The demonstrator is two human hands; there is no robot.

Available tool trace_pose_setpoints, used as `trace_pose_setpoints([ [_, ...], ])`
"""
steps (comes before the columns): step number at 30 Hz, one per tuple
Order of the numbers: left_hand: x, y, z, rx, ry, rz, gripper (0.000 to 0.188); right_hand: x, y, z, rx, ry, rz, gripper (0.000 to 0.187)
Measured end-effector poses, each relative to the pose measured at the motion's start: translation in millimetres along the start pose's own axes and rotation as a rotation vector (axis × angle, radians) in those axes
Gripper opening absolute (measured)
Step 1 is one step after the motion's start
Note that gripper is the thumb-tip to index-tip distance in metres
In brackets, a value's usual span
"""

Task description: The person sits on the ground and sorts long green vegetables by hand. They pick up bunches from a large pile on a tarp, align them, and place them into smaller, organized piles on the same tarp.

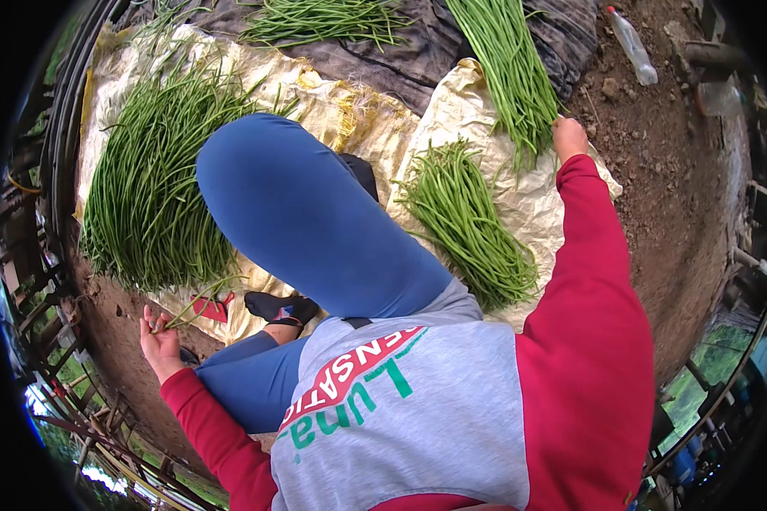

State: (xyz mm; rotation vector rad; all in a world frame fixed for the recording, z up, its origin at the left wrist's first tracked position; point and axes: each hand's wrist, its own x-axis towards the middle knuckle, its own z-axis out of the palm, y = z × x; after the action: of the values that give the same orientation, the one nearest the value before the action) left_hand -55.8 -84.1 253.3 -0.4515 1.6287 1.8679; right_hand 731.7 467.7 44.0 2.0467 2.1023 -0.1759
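My left hand [161,342] is low on the left with its fingers partly curled. A thin green long bean [198,308] runs from between those fingers toward the big pile of long beans [149,183]. On the right, my right hand [568,139] is closed at the edge of a long bundle of beans [511,72]; whatever its fingers pinch is hidden. Between my raised knee and my right arm, a shorter, paler bunch of long beans [469,223] lies on a cream woven sack [426,123].
More beans [324,19] lie on a dark cloth [383,64] at the far side. A clear plastic bottle [632,47] rests on the brown soil to the right. Near my foot is a small red item [211,308]. Wooden poles and rails surround the spot.
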Motion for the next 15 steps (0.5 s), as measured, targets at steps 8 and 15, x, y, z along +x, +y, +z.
trace_pose_setpoints([
  [8,8.5,-6.5,15.2,0.005,-0.063,0.002,0.033,7.6,-3.6,-13.3,-0.022,-0.130,-0.037,0.026],
  [15,1.6,-4.2,24.4,-0.021,-0.095,0.017,0.033,10.5,-35.6,-31.1,-0.035,-0.132,0.085,0.028],
])
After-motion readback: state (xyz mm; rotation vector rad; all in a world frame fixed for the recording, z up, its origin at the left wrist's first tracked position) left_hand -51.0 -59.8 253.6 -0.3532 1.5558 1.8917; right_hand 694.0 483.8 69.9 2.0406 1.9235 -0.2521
